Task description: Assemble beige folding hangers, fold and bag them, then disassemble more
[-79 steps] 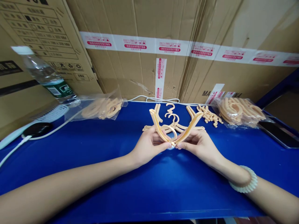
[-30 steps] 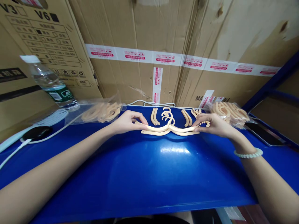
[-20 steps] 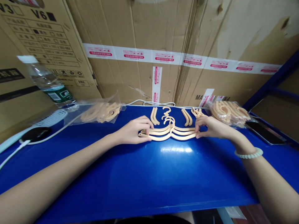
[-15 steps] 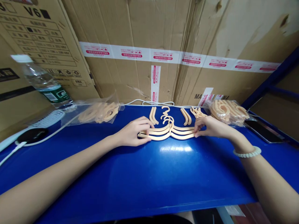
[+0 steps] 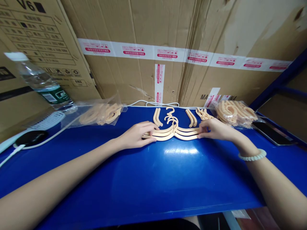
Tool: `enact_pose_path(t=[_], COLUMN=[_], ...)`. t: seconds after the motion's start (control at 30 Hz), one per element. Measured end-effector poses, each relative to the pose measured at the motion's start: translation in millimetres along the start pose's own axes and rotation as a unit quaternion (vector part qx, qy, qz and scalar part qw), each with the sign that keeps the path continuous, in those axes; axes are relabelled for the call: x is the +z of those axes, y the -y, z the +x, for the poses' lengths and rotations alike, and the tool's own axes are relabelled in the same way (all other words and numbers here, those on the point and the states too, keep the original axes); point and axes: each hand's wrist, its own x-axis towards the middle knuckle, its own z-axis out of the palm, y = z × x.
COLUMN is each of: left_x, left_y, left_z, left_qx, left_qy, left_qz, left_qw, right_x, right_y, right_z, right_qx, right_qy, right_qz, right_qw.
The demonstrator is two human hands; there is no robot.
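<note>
Several beige plastic hangers (image 5: pixel 165 138) lie nested in a row on the blue table, their hooks overlapping in the middle. At their left ends my left hand (image 5: pixel 137 135) is closed, thumb in front and fingers behind. My right hand (image 5: pixel 216 128) pinches the right ends the same way. Just behind stand loose hanger parts: a hook (image 5: pixel 170 111), a pair of curved arms (image 5: pixel 157 117) on the left and another pair of arms (image 5: pixel 191 118) on the right. A small jumble of beige pieces (image 5: pixel 202 114) is partly hidden by my right hand.
Clear bags of beige parts lie at left (image 5: pixel 103 113) and right (image 5: pixel 233 113). On the left are a water bottle (image 5: pixel 51 91), a hairbrush (image 5: pixel 51 120) and a black round charger (image 5: pixel 31 138). A phone (image 5: pixel 273 133) lies right. Cardboard (image 5: pixel 134 83) stands behind the blue table (image 5: pixel 153 185).
The nearest hanger has moved slightly back, closer against the others, with both hands still at its ends. The camera view has shifted a little.
</note>
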Motion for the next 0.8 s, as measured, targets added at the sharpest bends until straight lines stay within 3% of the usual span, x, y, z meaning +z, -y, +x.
enact_pose_path(t=[0.33, 0.4, 0.47, 0.57, 0.67, 0.8], left_x=[-0.4, -0.2, 0.4, 1.6, 3.0, 4.0], left_y=[-3.2, -4.1, -4.0, -2.3, 0.0, 0.8], left_z=[0.1, 0.1, 0.1, -0.3, -1.5, -2.5], left_qx=[-0.028, -0.029, -0.028, -0.035, -0.057, -0.068], left_qy=[-0.050, -0.072, -0.106, -0.161, -0.186, -0.197], left_qz=[0.006, 0.020, 0.035, 0.048, 0.058, 0.067], left_qw=[0.998, 0.997, 0.993, 0.985, 0.979, 0.976], right_x=[0.1, -4.5, -12.0, -25.7, -37.9, -53.5], right_y=[3.7, 4.4, 3.3, -6.4, -27.4, -59.6], right_z=[-2.2, -4.7, -8.9, -18.0, -28.3, -48.5], right_qx=[0.009, 0.008, 0.014, 0.051, 0.123, 0.245], right_qy=[-0.019, -0.066, -0.156, -0.322, -0.483, -0.601], right_qz=[0.039, 0.064, 0.079, 0.096, 0.109, 0.078], right_qw=[0.999, 0.996, 0.984, 0.941, 0.860, 0.756])
